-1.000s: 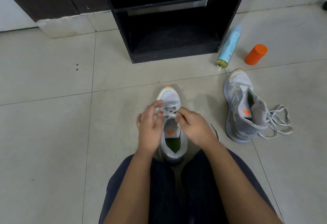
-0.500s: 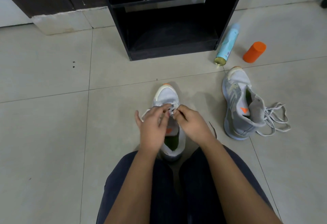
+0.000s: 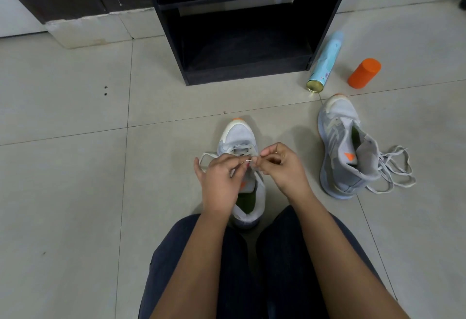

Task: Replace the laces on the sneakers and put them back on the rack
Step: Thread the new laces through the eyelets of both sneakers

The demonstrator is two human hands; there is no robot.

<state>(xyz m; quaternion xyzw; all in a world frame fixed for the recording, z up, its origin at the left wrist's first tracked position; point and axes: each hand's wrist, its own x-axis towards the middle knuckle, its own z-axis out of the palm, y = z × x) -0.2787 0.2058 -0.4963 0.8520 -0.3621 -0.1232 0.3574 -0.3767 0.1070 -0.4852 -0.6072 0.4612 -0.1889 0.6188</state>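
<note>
I see left hand [image 3: 219, 182] and right hand [image 3: 282, 167] each pinching the lace [image 3: 209, 154] — fingers curled — over the sneaker [image 3: 238, 134].

Bare floor tile [image 3: 75, 167] runs left of the near sneaker [image 3: 238, 139] and ahead to the black rack [image 3: 247, 74], whose lower compartment faces open. The right side is obstructed by the second sneaker [image 3: 338, 147], its loose laces [image 3: 396, 167] spread outward. A light-blue spray can [image 3: 325, 62] lies just beside the rack's right corner, with an orange cylinder [image 3: 364, 73] near it.
</note>
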